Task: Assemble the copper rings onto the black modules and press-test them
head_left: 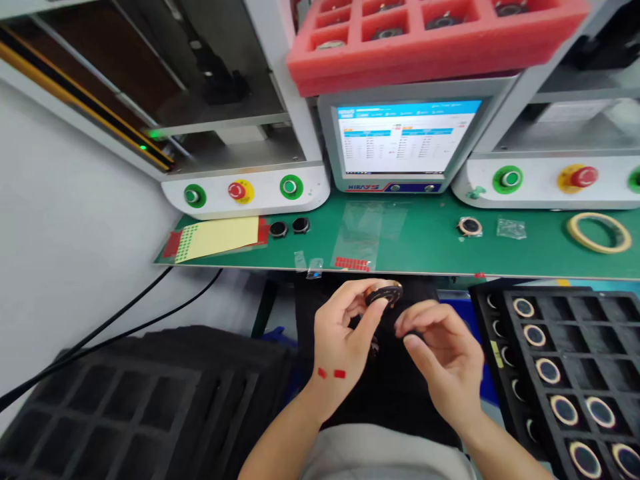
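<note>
While 2 bare hands are raised near the front edge of a green bench (425, 250), the left hand (345, 333) pinches 1 dark round part (384, 293) between thumb and fingers, closed firmly on its rim. The right hand (445, 357) is half open beside it, fingers curled; whether the dark shape at its thumb tip is a held object cannot be told. On the bench lie 2 dark watch-like discs (289, 227), 1 tan-ringed piece (469, 227) and 1 roll of tape (599, 233). At right, 7 tan-ringed discs (548, 370) show in the top black tray (590, 350); 2 red stickers (339, 374) mark the left hand and wrist. Behind stand 1 lit monitor (405, 137) and 2 red stop buttons (584, 177). Seen nearly edge-on, the dark round part has its long axis running left to right, the right end slightly higher; which way its face points is unclear.
</note>
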`<state>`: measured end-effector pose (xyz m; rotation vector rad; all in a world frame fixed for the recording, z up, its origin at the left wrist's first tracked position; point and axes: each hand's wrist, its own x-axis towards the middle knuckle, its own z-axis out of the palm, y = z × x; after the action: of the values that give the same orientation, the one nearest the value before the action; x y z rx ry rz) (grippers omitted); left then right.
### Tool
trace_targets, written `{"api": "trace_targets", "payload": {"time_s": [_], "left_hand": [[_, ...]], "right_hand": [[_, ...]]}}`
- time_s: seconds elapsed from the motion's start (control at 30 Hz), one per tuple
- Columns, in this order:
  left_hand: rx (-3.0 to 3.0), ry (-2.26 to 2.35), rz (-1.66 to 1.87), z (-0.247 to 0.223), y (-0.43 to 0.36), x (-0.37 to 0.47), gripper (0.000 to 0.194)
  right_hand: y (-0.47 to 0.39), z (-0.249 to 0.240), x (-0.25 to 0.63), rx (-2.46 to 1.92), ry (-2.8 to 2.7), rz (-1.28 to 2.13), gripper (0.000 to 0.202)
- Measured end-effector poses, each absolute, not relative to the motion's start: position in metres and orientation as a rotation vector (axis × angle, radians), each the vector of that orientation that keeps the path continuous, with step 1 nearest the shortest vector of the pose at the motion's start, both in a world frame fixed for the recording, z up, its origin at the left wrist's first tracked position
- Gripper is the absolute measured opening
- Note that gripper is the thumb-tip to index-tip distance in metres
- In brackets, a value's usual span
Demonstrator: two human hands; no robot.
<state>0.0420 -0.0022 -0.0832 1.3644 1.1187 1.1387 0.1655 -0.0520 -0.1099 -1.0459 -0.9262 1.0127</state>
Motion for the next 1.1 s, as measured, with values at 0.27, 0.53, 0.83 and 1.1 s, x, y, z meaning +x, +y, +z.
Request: {"api": "trace_targets", "payload": {"time_s": [0.27, 0.53, 0.83, 1.1], "left_hand": [[1.079, 1.251, 0.806, -0.094, -0.017, 0.063, 0.034], [1.585, 1.245, 0.407, -0.139, -0.003, 0.095, 0.031], [1.871, 1.02, 0.232, -0.16, 0.008, 0.105, 0.024], [1.879, 1.021, 0.218, -0.172, 0.006, 0.09, 0.02]], "right_hand": [[-0.049, -0.119, 0.211, -1.161, -0.909, 1.335, 0.026], [-0.101, -0.185, 0.299, -1.491, -0.467, 1.061, 0.036], [-0.177, -0.252, 0.428, -2.269, -0.245, 0.261, 0.03], [-0.204, -0.297, 0.474, -2.785, -0.514, 0.012, 0.028]]}}
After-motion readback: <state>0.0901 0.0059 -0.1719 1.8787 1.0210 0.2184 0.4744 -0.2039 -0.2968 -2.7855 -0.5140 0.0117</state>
